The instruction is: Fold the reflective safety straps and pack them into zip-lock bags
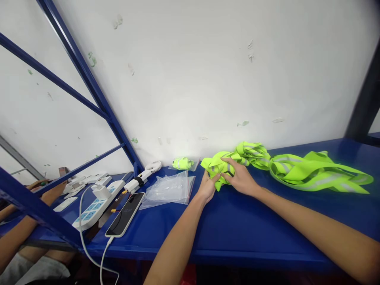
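From the head camera, left hand (207,187) and right hand (242,179) both clasp the crumpled yellow strap (218,161), bunched right between the two grips and spilling past them toward the wall (190,87), over the blue tabletop (252,229)! Looped strap piles (314,174) lie just right, plastic bags (168,188) near the left hand.

on the shelf (252,225) before me, my left hand (208,186) and right hand (242,179) meet on a strap (216,161); more straps (314,168) lie behind my right hand and on to the right. left of my hands lie the bags (169,188), with a bundle (182,163) behind them by the wall (208,79); further left comes the phone (126,215), the fan (144,175) behind it, then the power strip (97,206)
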A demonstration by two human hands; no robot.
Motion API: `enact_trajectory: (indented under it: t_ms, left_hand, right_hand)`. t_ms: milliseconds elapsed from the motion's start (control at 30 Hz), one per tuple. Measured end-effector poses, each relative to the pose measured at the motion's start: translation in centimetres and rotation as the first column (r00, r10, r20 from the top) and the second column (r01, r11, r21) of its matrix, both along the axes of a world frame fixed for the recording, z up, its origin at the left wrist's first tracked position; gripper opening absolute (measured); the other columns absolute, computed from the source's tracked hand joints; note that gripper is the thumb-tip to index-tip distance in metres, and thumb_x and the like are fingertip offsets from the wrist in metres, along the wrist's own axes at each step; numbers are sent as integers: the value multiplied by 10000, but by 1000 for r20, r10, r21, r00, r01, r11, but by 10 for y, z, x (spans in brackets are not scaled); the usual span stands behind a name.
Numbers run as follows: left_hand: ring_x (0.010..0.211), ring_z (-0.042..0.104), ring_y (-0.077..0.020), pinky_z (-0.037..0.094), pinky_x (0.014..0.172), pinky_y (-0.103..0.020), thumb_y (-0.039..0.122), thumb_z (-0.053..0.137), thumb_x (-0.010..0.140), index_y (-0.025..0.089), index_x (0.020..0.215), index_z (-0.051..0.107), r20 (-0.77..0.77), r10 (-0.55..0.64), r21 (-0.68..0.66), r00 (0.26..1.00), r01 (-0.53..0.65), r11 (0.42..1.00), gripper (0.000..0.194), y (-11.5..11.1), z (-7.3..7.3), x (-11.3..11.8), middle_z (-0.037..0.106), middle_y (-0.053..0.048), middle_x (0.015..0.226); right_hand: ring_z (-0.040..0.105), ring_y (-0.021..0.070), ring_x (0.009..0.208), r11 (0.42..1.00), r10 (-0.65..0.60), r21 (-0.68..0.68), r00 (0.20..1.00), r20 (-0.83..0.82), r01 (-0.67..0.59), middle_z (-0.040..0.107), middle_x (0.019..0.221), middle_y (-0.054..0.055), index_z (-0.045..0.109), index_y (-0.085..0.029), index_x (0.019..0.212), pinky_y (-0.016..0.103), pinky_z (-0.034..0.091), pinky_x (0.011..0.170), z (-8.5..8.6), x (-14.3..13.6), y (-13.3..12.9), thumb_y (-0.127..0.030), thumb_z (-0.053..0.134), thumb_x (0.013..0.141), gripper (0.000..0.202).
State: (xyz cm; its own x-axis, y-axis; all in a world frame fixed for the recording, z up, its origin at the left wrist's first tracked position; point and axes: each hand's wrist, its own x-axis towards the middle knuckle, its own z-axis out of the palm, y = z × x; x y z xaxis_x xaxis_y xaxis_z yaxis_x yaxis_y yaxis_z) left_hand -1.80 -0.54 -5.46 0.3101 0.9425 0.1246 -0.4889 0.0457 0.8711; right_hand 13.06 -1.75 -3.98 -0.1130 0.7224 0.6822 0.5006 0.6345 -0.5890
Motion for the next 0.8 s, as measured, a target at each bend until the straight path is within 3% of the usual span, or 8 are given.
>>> enact_trajectory:
  t_ms: [133, 267, 333, 500, 567, 700, 800]
  left_hand:
    - [856, 646, -173, 507, 831, -338, 58, 627, 640, 195, 1108, 518, 27, 28, -95, 999, -25, 995, 500, 4, -2, 0, 654, -49, 1005]
    - [756, 624, -159, 503, 790, -322, 40, 484, 536, 155, 944, 552, 109, -90, -206, 990, 111, 972, 429, 7, -1, -6, 639, -37, 868]
    - [775, 619, -166, 500, 790, -320, 35, 462, 498, 152, 921, 549, 145, -98, -209, 985, 127, 970, 447, 7, 0, -7, 634, -40, 868]
    - [762, 607, -151, 499, 786, -317, 7, 419, 438, 169, 964, 536, 129, -10, -182, 992, 33, 983, 563, 6, 0, -6, 625, -20, 861]
    - [753, 617, -153, 502, 778, -328, 8, 416, 432, 187, 1048, 510, 122, -13, -156, 992, 32, 987, 648, 5, 1, -6, 632, -16, 874]
    - [780, 668, -177, 492, 848, -386, 56, 442, 485, 232, 1250, 383, 69, -112, -123, 991, 120, 985, 787, 1, 4, -7, 663, -28, 939]
    - [836, 694, -217, 490, 879, -437, 148, 473, 628, 230, 1320, 317, -132, -132, -62, 983, 124, 990, 715, -2, 5, -8, 675, -68, 1015]
  right_hand:
    - [560, 267, 1180, 990, 59, 122, 991, 123, -74, 594, 1272, 97, 492, -205, 1297, 426, 442, 1003, -6, -1, 5, -94, 517, 770, 539]
    - [491, 249, 1264, 980, 115, 133, 963, 243, -151, 531, 1362, 92, 502, -224, 1289, 437, 400, 1055, -13, 4, 15, -29, 466, 755, 570]
    - [484, 248, 1271, 977, 141, 120, 954, 264, -177, 521, 1371, 95, 496, -229, 1296, 442, 396, 1058, -15, 7, 18, -41, 477, 765, 564]
    - [439, 278, 1309, 961, 243, 52, 918, 313, -272, 447, 1432, 116, 398, -226, 1379, 452, 374, 1075, -16, 10, 17, -175, 656, 726, 704]
    - [458, 290, 1293, 966, 230, 42, 920, 316, -255, 467, 1412, 125, 401, -224, 1374, 455, 388, 1059, -15, 12, 16, -251, 699, 727, 713]
    - [577, 296, 1152, 991, 132, 2, 959, 251, -137, 594, 1273, 113, 473, -221, 1302, 438, 460, 965, -6, 20, 14, -372, 641, 811, 541]
    - [657, 277, 946, 997, 33, -74, 981, 190, -20, 657, 1157, 93, 494, -210, 1267, 412, 514, 834, 1, 23, 12, -421, 601, 837, 490]
